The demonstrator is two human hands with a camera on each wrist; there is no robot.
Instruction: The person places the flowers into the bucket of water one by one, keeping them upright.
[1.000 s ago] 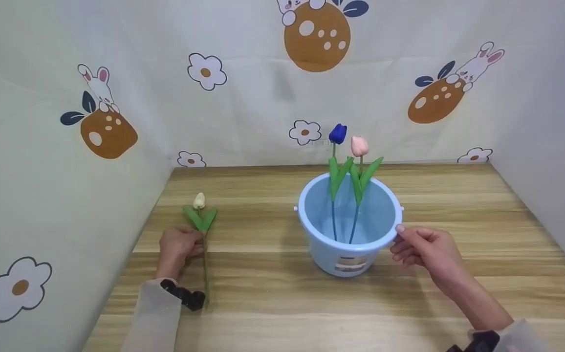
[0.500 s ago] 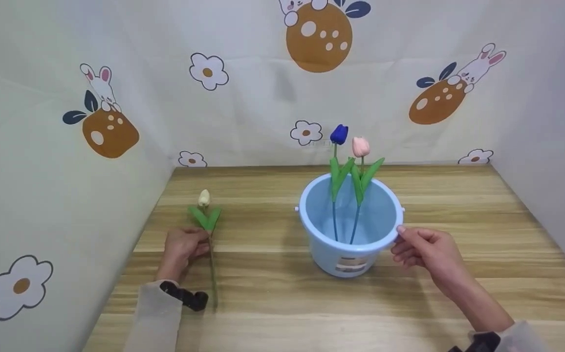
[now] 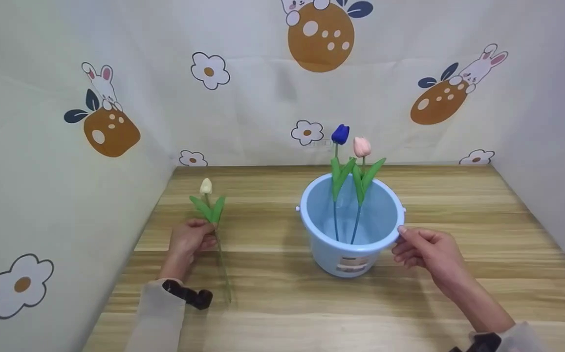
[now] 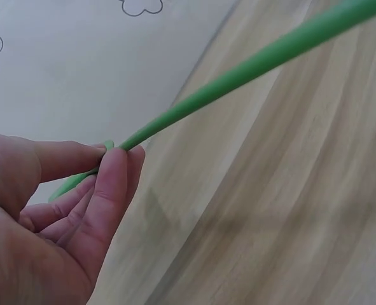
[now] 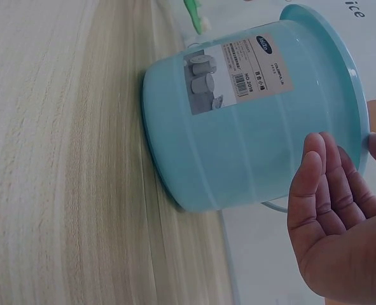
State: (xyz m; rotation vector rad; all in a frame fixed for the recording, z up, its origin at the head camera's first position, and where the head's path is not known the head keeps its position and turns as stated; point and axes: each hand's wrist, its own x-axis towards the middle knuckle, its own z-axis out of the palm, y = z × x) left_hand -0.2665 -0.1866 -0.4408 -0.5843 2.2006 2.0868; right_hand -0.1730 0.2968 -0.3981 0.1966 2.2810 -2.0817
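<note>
My left hand (image 3: 199,234) pinches the green stem of a white tulip (image 3: 206,186) just under its leaves and holds it off the wooden table (image 3: 272,303), bud pointing away from me. In the left wrist view the stem (image 4: 251,67) runs out from between the thumb and fingers of the left hand (image 4: 111,159). A light blue bucket (image 3: 314,244) stands mid-table with a blue tulip (image 3: 340,134) and a pink tulip (image 3: 361,146) upright in it. My right hand (image 3: 402,242) is at the bucket's right side with its thumb on the rim. Its fingers (image 5: 321,184) lie relaxed beside the bucket wall (image 5: 238,152).
Cloth walls printed with flowers and rabbits close in the table on the left (image 3: 67,186), back (image 3: 263,98) and right (image 3: 546,146). Bare wood lies in front of the bucket and between it and the left hand.
My left hand has carried the white tulip a little away from me and to the right, and the bud now sits higher in view. The right hand and the bucket have stayed put.
</note>
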